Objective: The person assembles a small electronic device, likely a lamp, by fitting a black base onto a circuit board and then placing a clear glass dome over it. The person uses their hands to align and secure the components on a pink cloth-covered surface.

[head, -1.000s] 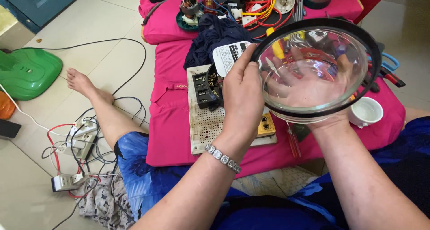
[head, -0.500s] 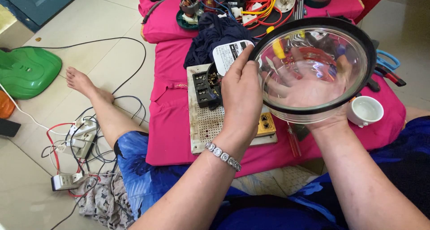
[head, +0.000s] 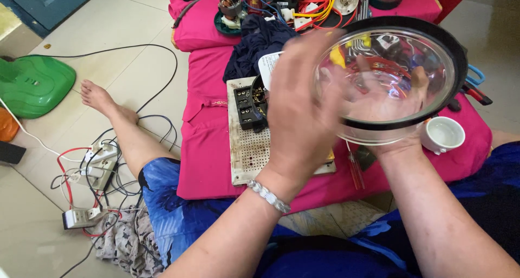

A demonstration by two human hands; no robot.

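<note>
My right hand (head: 398,129) cups the glass lid (head: 392,77) from below, my left hand (head: 303,110) gripping its near-left rim, above the pink cushion (head: 206,121).

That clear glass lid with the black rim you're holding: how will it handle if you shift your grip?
The glass lid looks rigid and probably fragile, being clear glass. Its smooth dome is likely slippery, so the black rim seems the safer hold. The right hand cups it from below and the left hand steadies its side, which suggests some weight.
</note>
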